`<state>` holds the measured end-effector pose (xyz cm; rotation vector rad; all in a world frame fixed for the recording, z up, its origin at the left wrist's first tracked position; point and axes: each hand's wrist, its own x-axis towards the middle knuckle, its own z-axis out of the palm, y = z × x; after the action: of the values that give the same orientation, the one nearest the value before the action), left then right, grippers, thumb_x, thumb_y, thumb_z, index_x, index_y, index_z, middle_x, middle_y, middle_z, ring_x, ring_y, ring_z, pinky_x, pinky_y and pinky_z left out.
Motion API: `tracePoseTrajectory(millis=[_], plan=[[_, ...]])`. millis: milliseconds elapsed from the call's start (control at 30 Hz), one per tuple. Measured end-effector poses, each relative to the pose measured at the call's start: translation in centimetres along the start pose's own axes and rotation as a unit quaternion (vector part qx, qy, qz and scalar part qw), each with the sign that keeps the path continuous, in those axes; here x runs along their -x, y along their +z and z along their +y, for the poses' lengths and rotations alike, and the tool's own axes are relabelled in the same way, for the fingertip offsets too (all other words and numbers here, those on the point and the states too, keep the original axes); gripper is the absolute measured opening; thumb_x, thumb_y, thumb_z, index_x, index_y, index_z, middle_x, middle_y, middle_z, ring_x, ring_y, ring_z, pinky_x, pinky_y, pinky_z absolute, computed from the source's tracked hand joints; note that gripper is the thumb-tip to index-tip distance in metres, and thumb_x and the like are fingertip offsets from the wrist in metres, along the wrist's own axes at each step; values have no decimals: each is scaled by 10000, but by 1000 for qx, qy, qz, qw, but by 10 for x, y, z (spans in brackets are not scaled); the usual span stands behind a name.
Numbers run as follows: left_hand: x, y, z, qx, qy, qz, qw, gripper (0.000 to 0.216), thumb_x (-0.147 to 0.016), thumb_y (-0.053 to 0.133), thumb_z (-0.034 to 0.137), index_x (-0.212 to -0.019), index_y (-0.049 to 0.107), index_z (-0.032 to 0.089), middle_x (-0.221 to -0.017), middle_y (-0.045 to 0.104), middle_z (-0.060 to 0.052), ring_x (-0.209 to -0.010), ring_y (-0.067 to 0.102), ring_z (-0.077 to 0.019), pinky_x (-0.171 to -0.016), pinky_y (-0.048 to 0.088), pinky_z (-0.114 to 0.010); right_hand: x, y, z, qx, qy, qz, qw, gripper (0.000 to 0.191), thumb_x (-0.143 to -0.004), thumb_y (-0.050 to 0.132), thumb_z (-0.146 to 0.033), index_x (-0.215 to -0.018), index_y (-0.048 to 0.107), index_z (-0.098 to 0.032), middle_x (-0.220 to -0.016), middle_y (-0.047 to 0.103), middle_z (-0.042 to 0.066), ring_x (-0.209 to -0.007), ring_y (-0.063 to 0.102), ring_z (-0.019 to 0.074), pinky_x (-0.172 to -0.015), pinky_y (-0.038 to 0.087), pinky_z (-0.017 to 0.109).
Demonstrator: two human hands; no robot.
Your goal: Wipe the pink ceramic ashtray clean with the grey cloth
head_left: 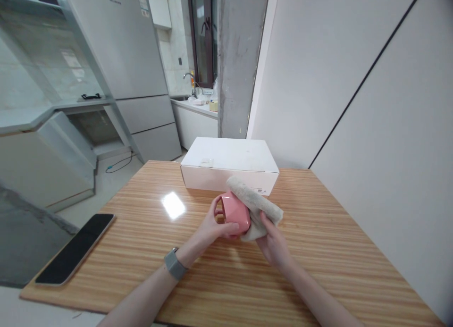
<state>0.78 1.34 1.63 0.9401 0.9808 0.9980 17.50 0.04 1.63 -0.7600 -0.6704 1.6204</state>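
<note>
A pink mug (pixel 236 213) is tipped on its side, its opening toward the left, just above the table. My left hand (pixel 216 227) is closed around it, thumb along the near side and fingers at the rim and far side. My right hand (pixel 272 239) grips a folded grey cloth (pixel 257 204), which presses against the mug's base end on the right. The right thumb lies on top of the cloth; the other right fingers are mostly hidden. A watch with a grey band sits on my left wrist.
Behind the hands a white box (pixel 230 155) stands on the wooden table (pixel 304 280). A dark flat tablet-like device (pixel 78 249) lies near the table's left edge. A white wall (pixel 354 81) runs along the right; a fridge (pixel 123 48) and sink counter are beyond.
</note>
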Motion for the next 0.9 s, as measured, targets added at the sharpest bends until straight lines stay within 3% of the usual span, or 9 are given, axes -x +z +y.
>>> tracePoseTrajectory(millis=[133,300,367,500,600,733,900], plan=[[1,1,1,-14,-7,-2,1000,1027,-584,860,367,-1422,272,290,-1289,539,-174,-888,681,-289,-648,588,-386,3,0,-2,22,-10,-51,998,424,-733,730,-536,-1076,720,-287,-1210,709,24,-1300,503,295,-1108,362,476],[7,0,3,35,13,-54,998,697,-758,712,472,-1349,457,207,-1306,587,-148,-1139,595,-325,-839,548,-408,7,7,-10,119,-81,-139,980,559,-760,693,-556,-1268,609,-338,-1468,491,-16,-1419,331,270,-1182,227,448],[7,0,3,48,19,-68,996,593,-816,648,478,-1313,512,184,-1294,606,-137,-1195,560,-320,-906,509,-403,5,8,-13,171,-98,-139,971,586,-706,721,-596,-1233,634,-355,-1492,452,-41,-1455,241,278,-1193,182,458],[2,2,-1,67,16,-72,995,467,-852,601,444,-1210,610,145,-1215,662,-118,-1166,571,-311,-921,480,-394,-2,6,-16,251,-115,-175,945,353,-714,734,-555,-996,758,-344,-1435,520,-53,-1485,110,272,-1206,77,462],[0,5,-4,101,21,-93,990,444,-866,567,448,-1168,651,133,-1198,675,-100,-1154,575,-297,-919,481,-379,3,10,-20,281,-110,-185,935,284,-737,738,-500,-970,767,-340,-1421,535,-50,-1485,105,288,-1201,46,494],[4,7,-5,129,18,-72,989,460,-879,566,466,-1253,595,199,-1278,629,-77,-1163,569,-271,-877,501,-340,16,17,-24,236,-97,-160,953,358,-809,651,-533,-1121,701,-364,-1500,434,-70,-1482,143,243,-1206,90,449],[7,4,-4,124,24,-84,988,656,-752,747,377,-1342,486,256,-1363,546,-114,-1203,541,-304,-862,520,-378,6,-1,-6,151,-84,-138,975,450,-832,629,-521,-1236,631,-323,-1423,544,-7,-1451,259,234,-1202,134,461]])
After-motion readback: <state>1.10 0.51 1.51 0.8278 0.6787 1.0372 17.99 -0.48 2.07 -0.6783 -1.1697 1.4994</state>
